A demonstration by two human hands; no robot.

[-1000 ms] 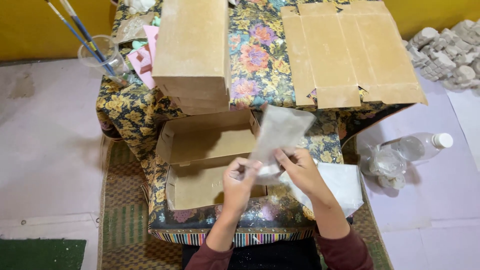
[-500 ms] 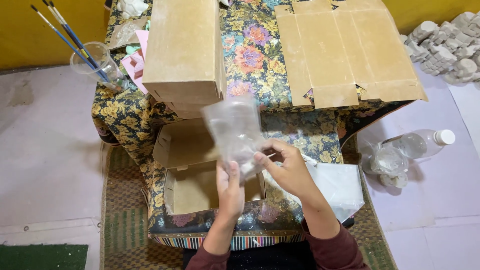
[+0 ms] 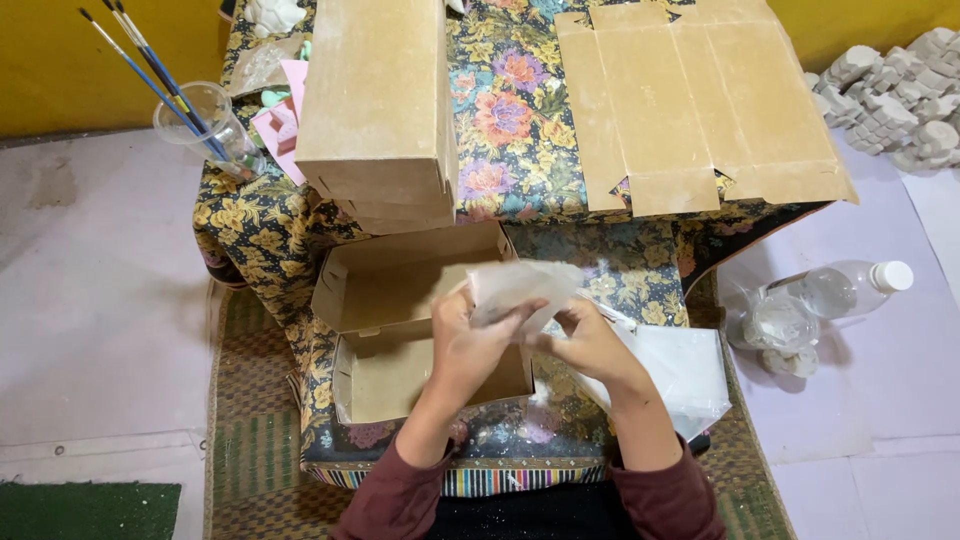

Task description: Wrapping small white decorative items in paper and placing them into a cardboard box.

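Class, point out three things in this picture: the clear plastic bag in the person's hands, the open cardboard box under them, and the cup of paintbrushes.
Clear plastic bag [image 3: 520, 285]: head view, on its crumpled middle.
Open cardboard box [image 3: 385, 378]: head view, on its bare inner floor.
Cup of paintbrushes [image 3: 212, 125]: head view, on the clear cup wall.

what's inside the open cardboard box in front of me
The open box shows only bare cardboard floor. Its right part is covered by the left hand and the clear bag both hands hold, so that part cannot be seen.
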